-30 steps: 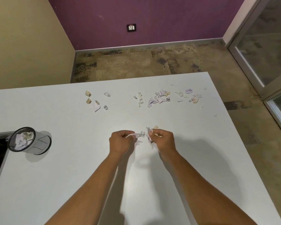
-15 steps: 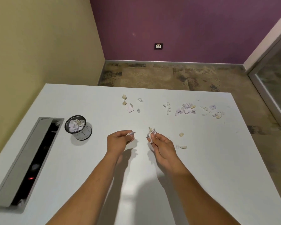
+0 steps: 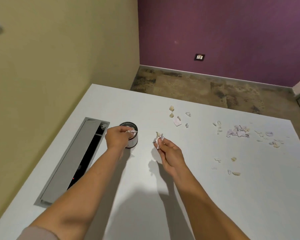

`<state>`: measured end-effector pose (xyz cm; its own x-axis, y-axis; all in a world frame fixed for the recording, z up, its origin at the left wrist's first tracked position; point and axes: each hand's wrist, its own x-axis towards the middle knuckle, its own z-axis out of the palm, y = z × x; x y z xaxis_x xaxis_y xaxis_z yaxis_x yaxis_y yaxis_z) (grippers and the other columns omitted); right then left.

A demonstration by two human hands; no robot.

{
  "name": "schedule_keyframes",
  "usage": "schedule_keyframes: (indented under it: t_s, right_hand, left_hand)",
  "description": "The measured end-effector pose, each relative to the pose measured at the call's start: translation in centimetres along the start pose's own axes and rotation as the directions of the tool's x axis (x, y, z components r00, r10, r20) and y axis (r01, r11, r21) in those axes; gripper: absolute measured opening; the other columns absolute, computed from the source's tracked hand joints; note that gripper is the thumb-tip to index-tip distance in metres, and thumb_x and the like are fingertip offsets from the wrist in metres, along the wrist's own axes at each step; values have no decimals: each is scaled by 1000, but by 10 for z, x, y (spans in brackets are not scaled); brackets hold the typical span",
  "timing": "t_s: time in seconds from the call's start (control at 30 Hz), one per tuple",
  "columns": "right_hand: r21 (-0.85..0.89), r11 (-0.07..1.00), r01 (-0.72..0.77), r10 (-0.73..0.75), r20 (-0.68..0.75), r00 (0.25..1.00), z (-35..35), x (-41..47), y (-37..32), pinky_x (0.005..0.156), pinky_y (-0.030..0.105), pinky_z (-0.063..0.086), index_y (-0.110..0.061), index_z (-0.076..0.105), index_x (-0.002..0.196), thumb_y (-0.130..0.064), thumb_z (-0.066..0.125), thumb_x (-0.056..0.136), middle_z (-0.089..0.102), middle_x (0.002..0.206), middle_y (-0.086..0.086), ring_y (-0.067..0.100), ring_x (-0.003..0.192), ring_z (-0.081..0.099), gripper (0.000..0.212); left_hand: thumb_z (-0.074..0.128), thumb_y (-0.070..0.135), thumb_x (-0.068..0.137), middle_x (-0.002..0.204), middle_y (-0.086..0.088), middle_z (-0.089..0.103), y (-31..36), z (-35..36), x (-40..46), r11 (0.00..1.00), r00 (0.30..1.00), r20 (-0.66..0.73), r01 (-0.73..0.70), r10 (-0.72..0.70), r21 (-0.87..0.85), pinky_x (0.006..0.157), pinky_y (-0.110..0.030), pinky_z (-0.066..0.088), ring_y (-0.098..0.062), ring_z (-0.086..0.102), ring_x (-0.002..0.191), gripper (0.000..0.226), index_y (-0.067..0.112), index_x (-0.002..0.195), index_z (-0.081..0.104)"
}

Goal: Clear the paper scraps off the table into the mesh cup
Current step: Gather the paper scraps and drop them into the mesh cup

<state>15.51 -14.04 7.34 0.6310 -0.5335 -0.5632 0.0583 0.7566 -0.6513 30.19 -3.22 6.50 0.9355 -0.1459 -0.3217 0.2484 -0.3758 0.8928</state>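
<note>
My left hand (image 3: pixel 117 138) is pinching a scrap (image 3: pixel 131 131) right over the cup (image 3: pixel 132 141), which is standing just beyond that grip on the bench (image 3: pixel 145 196). My right hand (image 3: pixel 170 153) is pinching a wad (image 3: pixel 157 138) at its fingertips, near the cup. More scraps (image 3: pixel 237 131) are lying well right of both grips.
</note>
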Motion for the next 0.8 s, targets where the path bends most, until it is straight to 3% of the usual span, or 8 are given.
schedule_keyframes:
  t_s: [0.07,0.17,0.27,0.37,0.53,0.7,0.8]
  right_hand:
    - [-3,1000,3,-3,4,1000,11,5,7,75,16,55,0,71,88,3,63,87,69,81,10,13,74,65,8]
    - [4,1000,-5,5,11,1000,21,12,13,75,16,56,0,71,87,2,63,87,71,79,9,14,76,66,9]
    - [-12,1000,-12,12,21,1000,23,19,16,75,17,55,0,72,89,1,63,87,71,82,10,14,77,66,9]
    - [-91,996,-4,5,16,1000,20,31,19,77,17,55,-1,74,88,-1,66,86,72,84,10,14,79,68,8]
    - [-181,983,9,-2,34,999,12,47,22,80,17,54,-9,78,85,-7,70,85,75,88,8,13,85,70,8]
    - [-181,983,-5,19,75,997,14,54,28,78,16,53,-7,78,87,-8,71,84,73,85,7,13,80,67,8]
    - [-189,982,-7,21,74,997,13,51,30,78,17,54,-7,78,88,-7,71,84,73,84,8,13,78,66,8]
  left_hand:
    - [82,4,69,69,12,71,5,-3,17,989,997,2,-75,75,131,61,-15,50,-4,67,68,28,28,60,71]
    - [73,-5,72,82,-11,73,11,3,38,922,986,112,-157,124,355,70,-32,60,-23,70,72,21,16,74,75]
    - [56,-9,78,103,-17,66,10,16,51,734,958,228,-281,176,617,77,-38,57,-33,64,93,30,10,92,75]
    - [58,-3,84,114,-20,60,2,29,65,538,931,337,-358,141,763,82,-39,53,-38,60,103,26,2,107,67]
    - [54,0,87,113,-21,61,-12,43,81,394,913,401,-398,81,828,71,-35,43,-39,61,101,19,-1,105,61]
    - [52,4,87,108,-20,64,-14,47,89,342,898,434,-429,66,836,69,-34,43,-38,63,98,16,1,100,62]
    - [50,3,88,112,-20,63,-9,45,85,324,896,443,-429,34,843,75,-36,48,-38,62,101,19,0,104,61]
